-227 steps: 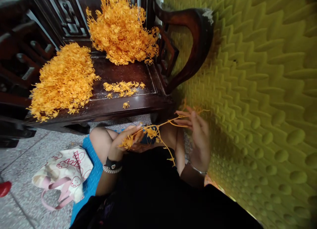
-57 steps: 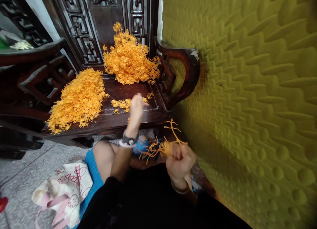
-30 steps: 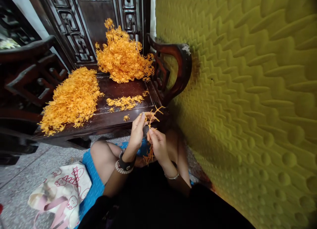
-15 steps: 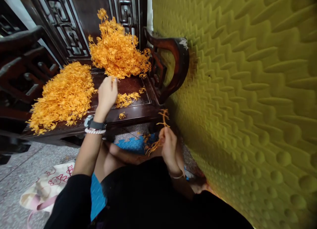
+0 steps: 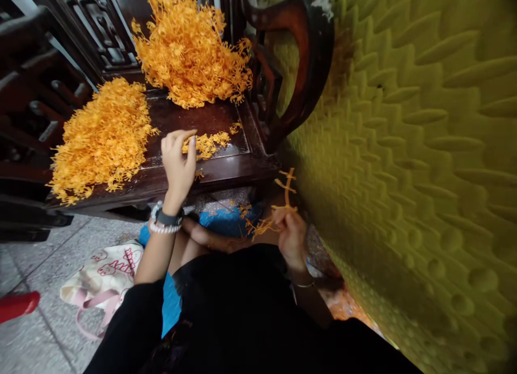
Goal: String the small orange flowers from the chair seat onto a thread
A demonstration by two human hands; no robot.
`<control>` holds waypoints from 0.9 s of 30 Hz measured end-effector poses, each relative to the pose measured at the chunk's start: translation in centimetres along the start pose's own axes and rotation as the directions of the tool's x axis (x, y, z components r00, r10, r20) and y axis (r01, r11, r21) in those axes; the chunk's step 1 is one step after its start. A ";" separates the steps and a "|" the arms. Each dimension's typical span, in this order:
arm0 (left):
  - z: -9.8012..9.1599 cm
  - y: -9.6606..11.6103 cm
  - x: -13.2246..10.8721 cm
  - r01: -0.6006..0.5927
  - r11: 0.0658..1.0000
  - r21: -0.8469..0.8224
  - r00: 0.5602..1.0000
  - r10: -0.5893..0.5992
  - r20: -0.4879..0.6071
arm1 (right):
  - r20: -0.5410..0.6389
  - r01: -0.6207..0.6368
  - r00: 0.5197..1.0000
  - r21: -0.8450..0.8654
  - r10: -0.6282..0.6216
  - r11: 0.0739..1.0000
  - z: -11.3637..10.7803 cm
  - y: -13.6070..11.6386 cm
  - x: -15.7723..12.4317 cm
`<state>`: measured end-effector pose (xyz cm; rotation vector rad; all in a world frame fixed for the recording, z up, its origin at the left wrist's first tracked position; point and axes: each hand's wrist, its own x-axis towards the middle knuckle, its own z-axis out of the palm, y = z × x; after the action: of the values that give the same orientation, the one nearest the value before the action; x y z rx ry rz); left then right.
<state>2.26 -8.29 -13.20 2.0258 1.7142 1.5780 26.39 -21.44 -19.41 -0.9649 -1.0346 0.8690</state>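
My left hand (image 5: 179,161), with a dark watch and a pale beaded band at the wrist, hovers over the front of a dark wooden seat. Its thumb and index finger are apart, and nothing shows between them. Just beyond its fingertips lies a small cluster of orange plastic pieces (image 5: 208,145). Above my lap, my right hand (image 5: 291,235) is closed around a thin orange plastic sprue (image 5: 287,189) with short side branches. Stringy orange strands (image 5: 262,227) hang out at the left of that fist; whether they belong to the same sprue I cannot tell.
Two heaps of orange pieces rest on the wooden chair (image 5: 226,172): a tall heap (image 5: 191,53) at the back, a flatter heap (image 5: 103,139) at left. A curved armrest (image 5: 309,67) stands beside the yellow padded wall (image 5: 424,147). A cloth bag (image 5: 107,271) lies on the floor.
My left hand has drawn back from the tall heap toward the seat's front, its pinched fingers now parted. My right hand still grips the sprue. The view has shifted, bringing a red object in at left.
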 end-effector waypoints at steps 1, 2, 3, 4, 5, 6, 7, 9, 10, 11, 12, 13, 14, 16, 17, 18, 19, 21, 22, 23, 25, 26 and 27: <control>-0.6 0.6 -1.9 0.010 1.000 -0.011 0.999 -0.011 -0.045 | 0.095 -0.002 0.995 -0.041 0.006 0.999 0.4 0.4 -0.5; -1.1 1.1 -4.2 0.028 0.999 -0.037 0.996 -0.030 -0.078 | 0.195 -0.002 0.981 -0.078 0.017 0.997 1.0 0.8 -0.9; -1.3 1.5 -6.7 0.083 0.986 -0.147 0.993 -0.093 -0.068 | 0.284 0.004 0.959 -0.106 0.026 0.994 1.6 1.2 -1.3; -1.4 1.7 -9.5 0.142 0.958 -0.247 0.990 -0.137 0.039 | 0.352 0.014 0.935 -0.124 0.031 0.992 2.2 1.7 -1.5; -1.2 1.8 -12.3 0.224 0.923 -0.312 0.961 -0.155 0.229 | 0.402 0.026 0.915 -0.137 0.031 0.990 3.0 2.3 -1.6; -0.9 1.7 -14.9 0.344 0.876 -0.337 0.893 -0.194 0.406 | 0.437 0.040 0.899 -0.149 0.029 0.988 3.7 3.0 -1.6; -0.5 1.6 -17.4 0.470 0.817 -0.334 0.797 -0.229 0.559 | 0.470 0.051 0.882 -0.174 0.037 0.983 4.4 3.8 -1.5; 0.4 1.0 -21.1 0.673 0.709 -0.210 0.574 -0.322 0.753 | 0.572 0.055 0.809 -0.303 0.135 0.951 5.6 5.8 -0.9; 0.8 0.6 -22.3 0.718 0.682 -0.139 0.501 -0.369 0.783 | 0.620 0.056 0.754 -0.388 0.216 0.920 6.0 7.0 -0.6; 1.1 0.0 -23.0 0.740 0.667 -0.081 0.458 -0.412 0.788 | 0.651 0.059 0.695 -0.475 0.306 0.878 6.2 8.3 -0.2; 1.3 -0.6 -23.4 0.744 0.667 -0.038 0.445 -0.453 0.773 | 0.658 0.059 0.646 -0.548 0.387 0.834 6.2 9.6 0.1; 1.5 -1.5 -23.3 0.737 0.676 -0.008 0.455 -0.487 0.745 | 0.646 0.056 0.614 -0.608 0.453 0.792 6.0 10.9 0.5; 1.5 -2.4 -22.9 0.726 0.687 0.020 0.470 -0.517 0.715 | 0.619 0.049 0.602 -0.659 0.504 0.750 5.8 12.1 0.9; 1.7 -4.4 -21.7 0.700 0.706 0.106 0.486 -0.580 0.654 | 0.526 0.036 0.613 -0.764 0.590 0.644 4.8 14.4 1.8; 1.9 -5.4 -20.9 0.682 0.715 0.154 0.491 -0.604 0.627 | 0.468 0.032 0.623 -0.815 0.626 0.578 4.3 15.3 2.2; 2.1 -6.3 -20.0 0.660 0.723 0.204 0.495 -0.623 0.605 | 0.413 0.030 0.635 -0.858 0.653 0.513 3.8 16.1 2.7; 2.5 -7.1 -19.2 0.634 0.730 0.254 0.499 -0.637 0.587 | 0.364 0.032 0.645 -0.891 0.672 0.452 3.3 16.8 3.1; 3.5 -8.4 -17.6 0.573 0.741 0.350 0.505 -0.656 0.561 | 0.301 0.048 0.656 -0.932 0.692 0.360 2.5 17.6 3.7; 4.1 -8.8 -16.8 0.541 0.743 0.394 0.507 -0.662 0.552 | 0.284 0.060 0.656 -0.943 0.699 0.327 2.2 17.9 3.9; 4.8 -9.1 -16.1 0.508 0.743 0.435 0.508 -0.667 0.546 | 0.269 0.072 0.657 -0.952 0.705 0.297 2.0 18.0 3.9; 6.0 -9.3 -14.7 0.441 0.748 0.496 0.506 -0.664 0.551 | 0.232 0.085 0.660 -0.968 0.715 0.236 1.8 18.2 3.7; 6.5 -9.3 -14.1 0.403 0.756 0.515 0.503 -0.653 0.566 | 0.205 0.083 0.662 -0.976 0.721 0.202 1.8 18.2 3.5; 7.0 -9.2 -13.5 0.363 0.769 0.525 0.500 -0.637 0.587 | 0.174 0.077 0.662 -0.983 0.729 0.166 1.8 18.3 3.2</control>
<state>2.59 -11.24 -30.74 1.6157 1.9771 0.1785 23.29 -12.01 -35.18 -2.1912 -2.1668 0.9448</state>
